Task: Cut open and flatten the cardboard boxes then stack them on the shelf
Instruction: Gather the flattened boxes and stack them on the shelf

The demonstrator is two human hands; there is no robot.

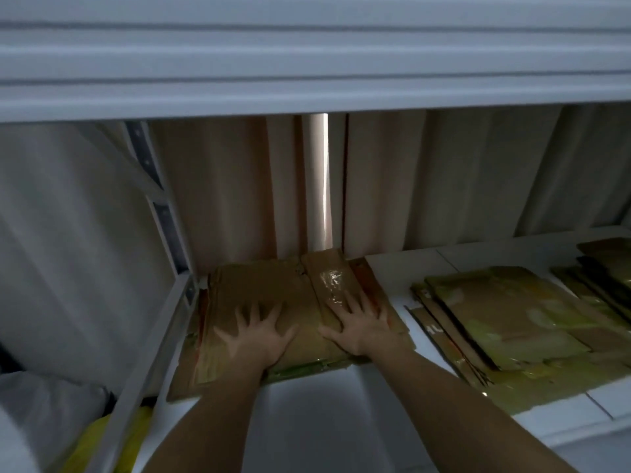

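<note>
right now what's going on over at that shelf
A person is pressing both palms flat on a stack of flattened cardboard boxes that lies at the left end of a white shelf. The left hand and the right hand rest side by side on top, fingers spread. To the right on the same shelf lies a second pile of flattened cardboard, and the edge of a third pile shows at far right. A curtain hangs behind the shelf.

My flattened brown cardboard boxes (273, 302) lie stacked at the left end of the white metal shelf (386, 271), clear tape glinting on top; two more flattened cardboard stacks (505, 319) lie to the right.
</note>
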